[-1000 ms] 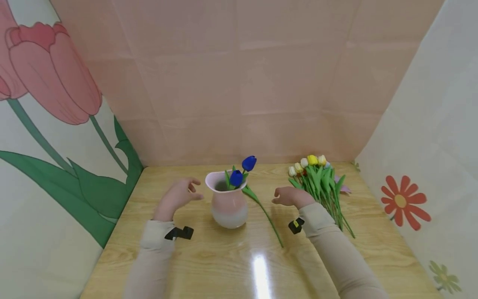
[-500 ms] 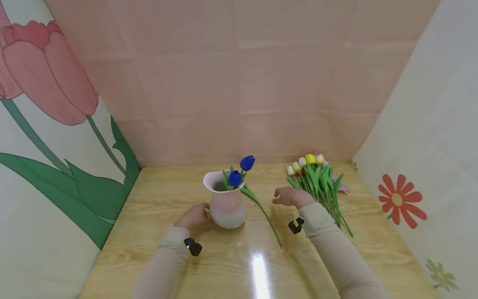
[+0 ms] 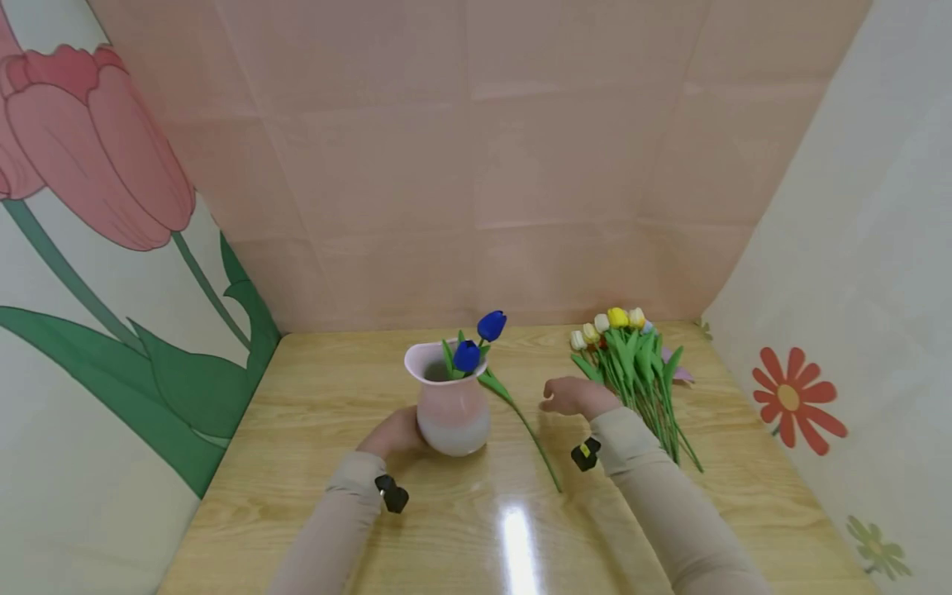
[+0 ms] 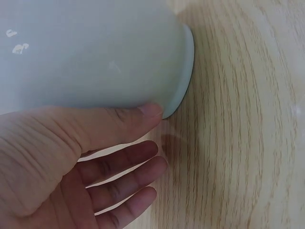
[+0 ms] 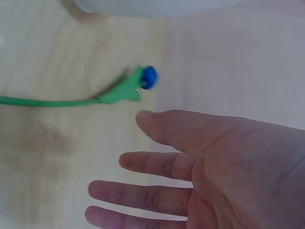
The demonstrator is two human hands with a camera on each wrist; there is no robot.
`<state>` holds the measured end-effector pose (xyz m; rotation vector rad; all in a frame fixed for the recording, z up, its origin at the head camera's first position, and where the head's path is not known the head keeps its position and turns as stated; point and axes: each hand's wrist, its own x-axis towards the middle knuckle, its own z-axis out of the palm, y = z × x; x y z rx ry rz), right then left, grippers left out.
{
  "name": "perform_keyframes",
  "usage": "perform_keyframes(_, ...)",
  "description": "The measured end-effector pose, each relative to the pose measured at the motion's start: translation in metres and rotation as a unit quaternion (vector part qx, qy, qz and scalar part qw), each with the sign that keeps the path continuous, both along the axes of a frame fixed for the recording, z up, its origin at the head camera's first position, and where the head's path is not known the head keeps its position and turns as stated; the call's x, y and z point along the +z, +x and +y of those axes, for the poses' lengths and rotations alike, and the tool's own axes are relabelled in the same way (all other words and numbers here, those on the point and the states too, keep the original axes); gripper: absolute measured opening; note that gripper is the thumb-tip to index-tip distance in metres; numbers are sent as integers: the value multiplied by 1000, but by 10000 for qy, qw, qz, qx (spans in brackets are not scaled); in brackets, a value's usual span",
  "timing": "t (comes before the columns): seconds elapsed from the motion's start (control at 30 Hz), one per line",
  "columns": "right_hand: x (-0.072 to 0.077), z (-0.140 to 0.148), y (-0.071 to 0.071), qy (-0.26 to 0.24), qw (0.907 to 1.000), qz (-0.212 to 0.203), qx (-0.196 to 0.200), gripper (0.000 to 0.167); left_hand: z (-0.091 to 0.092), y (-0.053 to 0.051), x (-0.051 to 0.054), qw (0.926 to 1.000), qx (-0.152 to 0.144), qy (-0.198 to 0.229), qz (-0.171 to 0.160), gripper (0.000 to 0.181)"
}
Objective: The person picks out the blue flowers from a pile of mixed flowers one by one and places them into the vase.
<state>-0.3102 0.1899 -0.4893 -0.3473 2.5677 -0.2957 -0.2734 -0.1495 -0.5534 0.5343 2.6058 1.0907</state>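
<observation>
A pink and white vase [image 3: 455,417] stands upright on the table. A blue tulip [image 3: 467,356] shows in its mouth, with another blue tulip [image 3: 492,326] at its rear right rim. My left hand [image 3: 396,431] is at the vase's left side. In the left wrist view, the thumb touches the vase [image 4: 105,62] near its base, while the loosely extended fingers stay off it. Right of the vase lies a green stem [image 3: 535,434]; the right wrist view shows a blue bloom [image 5: 149,77] on it. My right hand [image 3: 576,397] hovers beside this stem, fingers relaxed, holding nothing.
A bunch of tulips [image 3: 632,364] in white, yellow and other colours lies on the right of the wooden table [image 3: 439,529]. A pink backdrop [image 3: 476,190] rises behind, and printed floral panels stand at both sides.
My left hand has come down and right, from beside the vase's rim to its lower left side. My right hand has barely moved, and the vase stays in place.
</observation>
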Motion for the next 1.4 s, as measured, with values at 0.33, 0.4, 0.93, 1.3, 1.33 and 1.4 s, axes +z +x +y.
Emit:
perform_keyframes(0.33,-53,-27,-3,356,9905,1324,117,15,-2,-3,-6,9999,-84,144,11,54)
perform_keyframes(0.4,-63,-33,-5,348,9844,1724,-36,15,-3,-3,-5,9996,-173,165,158,53)
perform_keyframes(0.93,-111,-72,-25,-503,9671,2335,-878,22,0,-3,-7,9999,51,4,148,53)
perform_keyframes(1.3,-134,-47,-43,-1793,9525,1846,-1628,18,1,-3,-8,10000,-22,-48,62,54)
perform_keyframes(1.33,-128,-43,-40,-2147,9454,1708,-1757,19,1,-3,-7,10000,0,-52,39,54)
perform_keyframes(1.4,-100,-39,-27,-2641,9303,1147,-2273,25,0,-2,-5,10000,63,-70,15,55)
